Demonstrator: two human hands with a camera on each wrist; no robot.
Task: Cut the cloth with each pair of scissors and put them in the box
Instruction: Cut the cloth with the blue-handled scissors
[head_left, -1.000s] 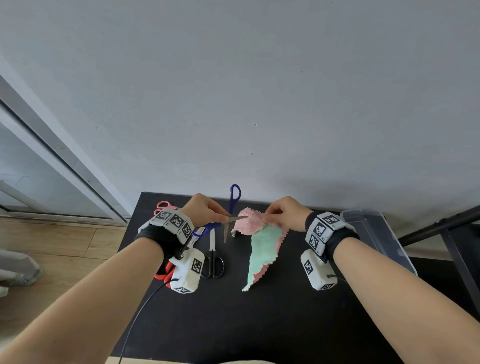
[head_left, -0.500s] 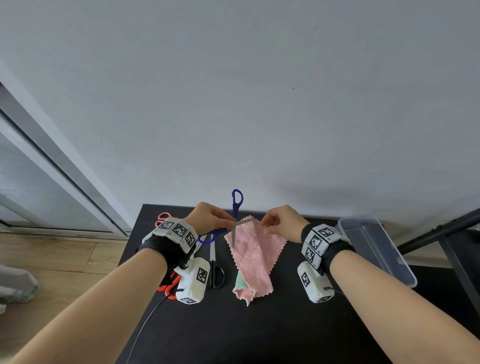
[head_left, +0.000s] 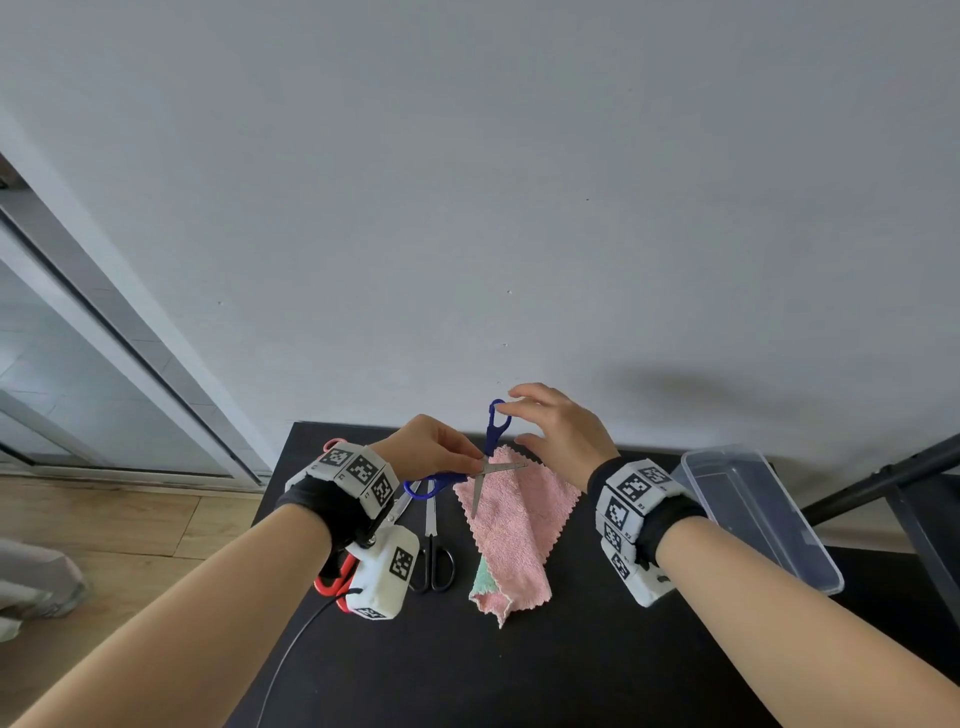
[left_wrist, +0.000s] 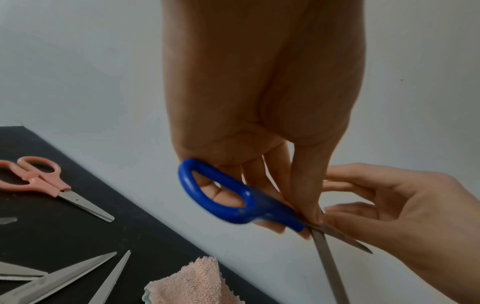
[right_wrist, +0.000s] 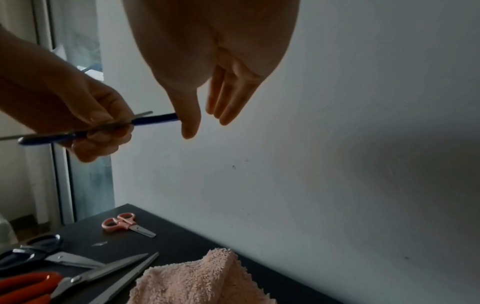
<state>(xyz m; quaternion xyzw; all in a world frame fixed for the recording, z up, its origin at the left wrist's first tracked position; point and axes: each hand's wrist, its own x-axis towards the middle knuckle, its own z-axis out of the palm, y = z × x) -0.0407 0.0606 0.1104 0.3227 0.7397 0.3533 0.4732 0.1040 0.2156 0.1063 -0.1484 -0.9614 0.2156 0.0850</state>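
A black worktop (head_left: 571, 675) stands against a pale wall (head_left: 519, 182), with a glazed door frame to the left. A clear plastic box (head_left: 769, 514) sits at the right end of the worktop, tilted in the head view, with nothing visible inside it. A pink cloth (head_left: 519, 525) with a zigzag edge lies flat in the middle, a strip of mint green showing at its near corner.

The left hand (head_left: 431, 449) pinches the blue scissors (head_left: 485, 457) near the pivot, thumb and fingers closed on them; they are held above the far end of the cloth, blades spread apart, one blue loop pointing up towards the wall and the other towards the left wrist. The right hand (head_left: 561, 431) is released, fingers spread and relaxed, with the fingertips next to the upper blue loop; whether they touch it cannot be told.

Left of the cloth lie the black scissors (head_left: 431, 551), blades pointing away from the person. The red scissors (right_wrist: 31, 288) lie beside them, mostly hidden under the left wrist in the head view. The small pink scissors (right_wrist: 124, 225) lie at the far left corner of the worktop
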